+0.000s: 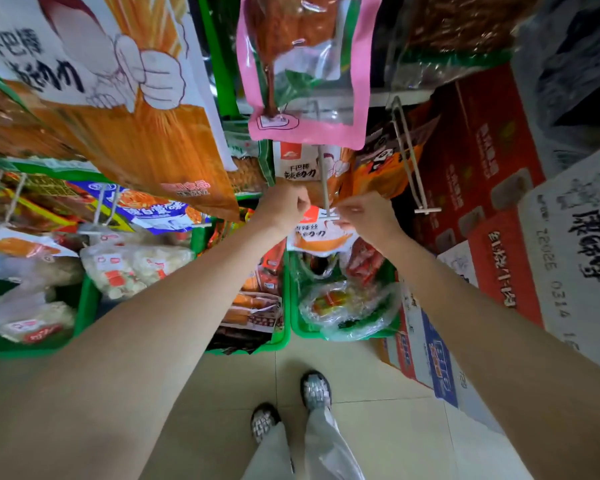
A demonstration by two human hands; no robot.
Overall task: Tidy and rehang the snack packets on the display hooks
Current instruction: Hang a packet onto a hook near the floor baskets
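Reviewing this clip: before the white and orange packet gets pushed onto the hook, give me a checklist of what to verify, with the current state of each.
1. Left hand grips the white and orange packet at its top edge: ok.
2. Right hand pinches the packet's top edge: ok.
3. Packet's top edge is at the tip of the hook: ok.
4. Hang hole lined up with the hook tip: cannot tell, fingers hide it.
5. Hook has free length behind the tip: ok, bare rod shows.
6. Pink packet above hangs clear of the hands: ok.
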